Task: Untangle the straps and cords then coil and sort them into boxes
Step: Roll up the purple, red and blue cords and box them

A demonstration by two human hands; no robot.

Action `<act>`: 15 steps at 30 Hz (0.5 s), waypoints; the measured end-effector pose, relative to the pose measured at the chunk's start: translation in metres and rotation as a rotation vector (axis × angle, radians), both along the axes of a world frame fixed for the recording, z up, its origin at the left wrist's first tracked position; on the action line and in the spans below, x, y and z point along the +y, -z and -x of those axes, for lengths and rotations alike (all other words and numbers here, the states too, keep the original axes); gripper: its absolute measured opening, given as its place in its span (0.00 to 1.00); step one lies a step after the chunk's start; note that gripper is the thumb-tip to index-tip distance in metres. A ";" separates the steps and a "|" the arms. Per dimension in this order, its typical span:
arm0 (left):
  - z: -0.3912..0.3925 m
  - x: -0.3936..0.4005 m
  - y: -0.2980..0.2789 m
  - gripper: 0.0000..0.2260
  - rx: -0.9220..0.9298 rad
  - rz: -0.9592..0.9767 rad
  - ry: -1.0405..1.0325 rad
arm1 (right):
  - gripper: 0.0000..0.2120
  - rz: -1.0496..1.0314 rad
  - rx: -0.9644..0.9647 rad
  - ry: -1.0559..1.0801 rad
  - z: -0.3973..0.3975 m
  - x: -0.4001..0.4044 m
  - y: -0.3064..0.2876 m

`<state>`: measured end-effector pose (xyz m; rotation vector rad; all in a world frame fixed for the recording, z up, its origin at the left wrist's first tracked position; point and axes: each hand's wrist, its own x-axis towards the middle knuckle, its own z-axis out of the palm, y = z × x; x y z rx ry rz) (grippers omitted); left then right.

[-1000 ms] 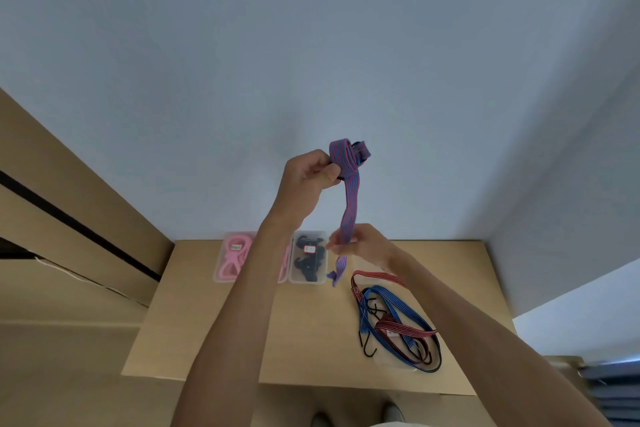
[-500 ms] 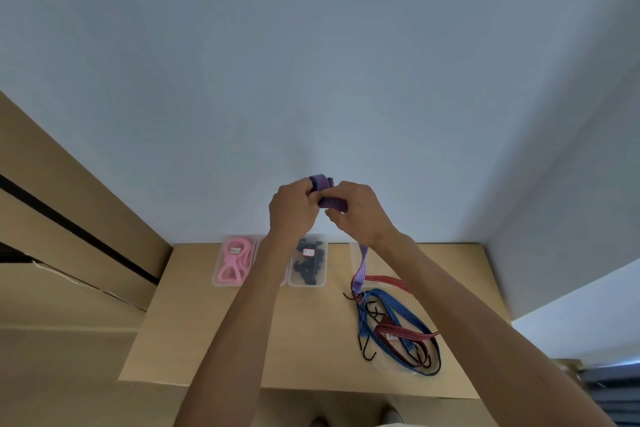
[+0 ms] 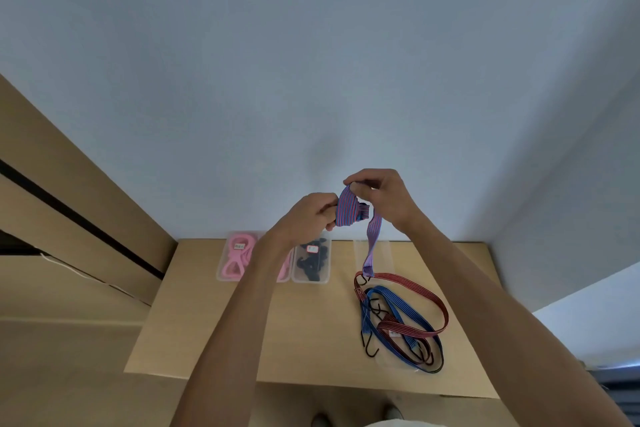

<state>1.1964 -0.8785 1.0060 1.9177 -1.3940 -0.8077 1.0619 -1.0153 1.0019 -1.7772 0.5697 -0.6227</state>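
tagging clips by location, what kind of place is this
Probably a plain indoor room, home or office. A small wooden table stands against a bare pale wall, with wood panelling on the left and clear sorting boxes on the table.

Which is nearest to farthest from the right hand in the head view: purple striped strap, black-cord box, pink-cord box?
From the right hand:
1. Purple striped strap: pinched in its fingers, coil held by the left hand, tail hanging down.
2. Black-cord box: on the table, below and left.
3. Pink-cord box: farther left, beside the black one.
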 end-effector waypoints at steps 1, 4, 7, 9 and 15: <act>0.000 0.000 0.000 0.09 0.034 0.027 -0.004 | 0.07 -0.083 -0.033 0.006 0.001 0.000 -0.001; 0.005 0.000 -0.001 0.10 0.154 0.106 -0.038 | 0.08 -0.169 -0.110 0.025 0.004 -0.002 -0.006; 0.008 -0.001 -0.005 0.08 0.250 0.177 -0.109 | 0.08 -0.172 -0.197 0.053 0.004 -0.003 -0.015; 0.008 -0.002 -0.008 0.09 0.217 0.177 -0.106 | 0.09 -0.170 -0.220 0.051 0.004 -0.003 -0.018; 0.013 -0.005 -0.018 0.10 0.260 0.232 -0.062 | 0.07 -0.277 -0.254 0.050 0.003 -0.001 -0.019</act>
